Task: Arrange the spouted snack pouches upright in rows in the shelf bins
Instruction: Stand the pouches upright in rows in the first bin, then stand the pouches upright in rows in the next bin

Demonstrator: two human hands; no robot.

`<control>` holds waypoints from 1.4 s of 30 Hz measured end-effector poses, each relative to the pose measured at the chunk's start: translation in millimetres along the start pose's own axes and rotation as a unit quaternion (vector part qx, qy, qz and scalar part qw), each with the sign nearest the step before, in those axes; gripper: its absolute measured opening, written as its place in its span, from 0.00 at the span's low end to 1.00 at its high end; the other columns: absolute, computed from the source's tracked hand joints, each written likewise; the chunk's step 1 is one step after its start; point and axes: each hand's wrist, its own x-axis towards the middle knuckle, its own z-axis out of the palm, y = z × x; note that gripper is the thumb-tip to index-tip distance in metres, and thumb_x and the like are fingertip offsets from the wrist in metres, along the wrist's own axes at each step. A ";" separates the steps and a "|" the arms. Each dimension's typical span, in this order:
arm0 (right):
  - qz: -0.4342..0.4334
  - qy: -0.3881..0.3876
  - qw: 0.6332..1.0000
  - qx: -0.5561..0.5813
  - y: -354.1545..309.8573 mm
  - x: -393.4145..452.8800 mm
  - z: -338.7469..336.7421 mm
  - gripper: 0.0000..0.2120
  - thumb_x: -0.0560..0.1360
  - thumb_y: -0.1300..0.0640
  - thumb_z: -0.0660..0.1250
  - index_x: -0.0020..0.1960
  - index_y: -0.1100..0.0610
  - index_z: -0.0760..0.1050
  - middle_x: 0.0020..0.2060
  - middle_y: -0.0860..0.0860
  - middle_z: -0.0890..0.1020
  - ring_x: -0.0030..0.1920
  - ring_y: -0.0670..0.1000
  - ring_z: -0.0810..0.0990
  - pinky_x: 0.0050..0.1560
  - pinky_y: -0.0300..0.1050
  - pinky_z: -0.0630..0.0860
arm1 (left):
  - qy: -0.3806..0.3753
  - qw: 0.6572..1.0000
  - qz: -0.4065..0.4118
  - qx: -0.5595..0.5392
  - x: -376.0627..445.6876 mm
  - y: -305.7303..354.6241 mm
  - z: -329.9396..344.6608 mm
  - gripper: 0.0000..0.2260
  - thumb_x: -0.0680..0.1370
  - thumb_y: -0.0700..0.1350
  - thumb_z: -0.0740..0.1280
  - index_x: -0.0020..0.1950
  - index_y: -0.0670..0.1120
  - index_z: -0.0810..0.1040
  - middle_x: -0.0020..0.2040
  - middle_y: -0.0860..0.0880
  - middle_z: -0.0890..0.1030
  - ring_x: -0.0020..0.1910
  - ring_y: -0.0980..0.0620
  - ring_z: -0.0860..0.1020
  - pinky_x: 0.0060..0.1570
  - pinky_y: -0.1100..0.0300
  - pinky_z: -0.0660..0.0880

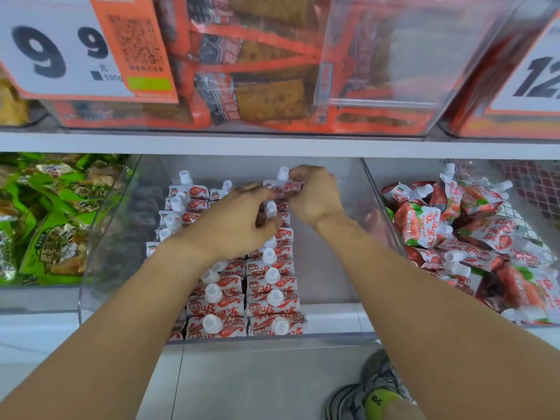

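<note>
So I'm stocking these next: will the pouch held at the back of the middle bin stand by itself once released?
Probably not alone. The pouch looks soft and narrow with a rigid cap on top, so likely top-heavy. The right hand pinches it; neighbouring rows would likely prop it.
</note>
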 end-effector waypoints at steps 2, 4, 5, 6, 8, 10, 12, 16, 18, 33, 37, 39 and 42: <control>0.021 -0.033 0.998 0.042 -0.5 -5.5 1.4 0.15 0.73 0.68 0.65 0.55 0.56 0.83 0.52 0.52 0.85 0.53 0.50 0.82 0.54 0.36 0.76 | 0.012 1.000 -0.002 0.011 -4.9 -2.8 -1.8 0.15 0.78 0.51 0.65 0.64 0.49 0.74 0.56 0.50 0.77 0.54 0.51 0.76 0.54 0.56 0.74; 0.040 -0.022 0.997 0.069 0.3 -6.7 2.5 0.13 0.76 0.65 0.64 0.56 0.55 0.83 0.53 0.52 0.85 0.56 0.51 0.81 0.55 0.37 0.75 | 0.026 0.999 -0.001 0.031 -12.8 -5.2 -4.7 0.16 0.78 0.50 0.64 0.65 0.48 0.75 0.59 0.51 0.77 0.58 0.51 0.74 0.58 0.57 0.71; 0.052 -0.024 0.995 0.083 -0.2 -6.4 2.5 0.13 0.78 0.63 0.64 0.57 0.54 0.83 0.54 0.52 0.84 0.57 0.50 0.81 0.56 0.36 0.75 | 0.034 0.998 0.002 0.046 -18.3 -5.8 -5.9 0.16 0.79 0.50 0.64 0.65 0.48 0.74 0.61 0.50 0.76 0.61 0.50 0.73 0.61 0.57 0.70; 0.062 -0.036 0.993 0.098 -1.0 -6.2 2.2 0.12 0.78 0.61 0.65 0.58 0.54 0.83 0.54 0.51 0.84 0.57 0.49 0.80 0.55 0.34 0.74 | 0.041 0.997 0.004 0.063 -25.2 -5.6 -7.1 0.18 0.79 0.51 0.64 0.67 0.47 0.74 0.63 0.49 0.75 0.64 0.50 0.71 0.64 0.56 0.68; 0.065 -0.075 0.989 0.107 -3.2 -5.0 3.2 0.11 0.79 0.58 0.66 0.59 0.53 0.83 0.51 0.48 0.84 0.53 0.47 0.80 0.49 0.26 0.71 | 0.037 0.994 -0.013 0.098 -41.6 -5.4 -7.5 0.22 0.78 0.53 0.64 0.70 0.46 0.71 0.69 0.46 0.70 0.70 0.47 0.65 0.70 0.53 0.63; 0.039 -0.106 0.990 0.082 -6.2 -3.8 4.2 0.11 0.80 0.56 0.64 0.57 0.54 0.84 0.45 0.47 0.82 0.47 0.45 0.78 0.40 0.26 0.67 | -0.004 0.993 -0.052 0.102 -57.7 -8.0 -6.9 0.27 0.78 0.56 0.62 0.75 0.47 0.64 0.76 0.47 0.59 0.76 0.47 0.56 0.74 0.51 0.57; 0.024 -0.121 0.991 0.050 -9.9 -1.2 4.2 0.12 0.80 0.57 0.61 0.52 0.55 0.84 0.42 0.49 0.82 0.44 0.47 0.77 0.38 0.33 0.68 | -0.050 0.992 -0.082 0.076 -66.1 -13.0 -7.4 0.31 0.78 0.61 0.59 0.77 0.50 0.57 0.79 0.53 0.48 0.78 0.49 0.51 0.75 0.49 0.56; 0.045 -0.172 0.984 0.020 -15.2 5.0 1.6 0.13 0.80 0.56 0.59 0.52 0.56 0.83 0.47 0.51 0.84 0.48 0.52 0.80 0.49 0.40 0.75 | -0.070 0.990 -0.114 0.034 -65.8 -14.6 -9.2 0.31 0.78 0.62 0.59 0.78 0.53 0.56 0.78 0.60 0.42 0.70 0.50 0.69 0.71 0.49 0.64; 0.054 -0.206 0.977 0.018 -15.0 8.6 -2.0 0.13 0.81 0.56 0.60 0.53 0.55 0.83 0.45 0.50 0.83 0.48 0.52 0.80 0.54 0.43 0.78 | -0.075 0.989 -0.119 0.035 -64.1 -11.5 -9.2 0.30 0.78 0.61 0.59 0.77 0.52 0.58 0.78 0.61 0.41 0.64 0.49 0.74 0.69 0.49 0.65; 0.131 -0.243 0.961 0.030 -35.8 -24.4 -25.9 0.23 0.81 0.49 0.61 0.72 0.57 0.64 0.62 0.57 0.78 0.58 0.58 0.79 0.58 0.57 0.79 | 0.001 0.998 -0.065 0.004 -74.8 -9.2 -16.2 0.22 0.78 0.57 0.63 0.70 0.52 0.70 0.77 0.51 0.52 0.62 0.46 0.76 0.67 0.52 0.70; 0.104 -0.315 0.943 -0.023 -37.5 -67.8 -27.6 0.19 0.83 0.49 0.55 0.69 0.58 0.67 0.64 0.58 0.77 0.57 0.62 0.80 0.57 0.58 0.79 | -0.006 0.998 -0.056 -0.012 -104.1 -3.5 -28.9 0.33 0.73 0.71 0.53 0.73 0.56 0.65 0.77 0.54 0.54 0.72 0.52 0.66 0.70 0.53 0.66; 0.105 -0.287 0.952 -0.014 -32.2 -80.5 -20.7 0.21 0.83 0.47 0.53 0.73 0.54 0.60 0.68 0.57 0.74 0.63 0.61 0.77 0.63 0.56 0.74 | -0.078 0.994 -0.071 0.030 -118.4 2.0 -22.0 0.44 0.67 0.77 0.44 0.76 0.55 0.60 0.78 0.53 0.54 0.75 0.51 0.59 0.73 0.55 0.59; 0.118 -0.265 0.955 0.068 -29.2 -91.1 -20.7 0.21 0.83 0.43 0.54 0.73 0.44 0.56 0.66 0.53 0.77 0.62 0.59 0.77 0.64 0.53 0.73 | -0.122 0.986 -0.077 0.079 -126.2 10.7 -9.7 0.46 0.66 0.76 0.41 0.77 0.53 0.59 0.79 0.49 0.53 0.77 0.47 0.56 0.74 0.53 0.56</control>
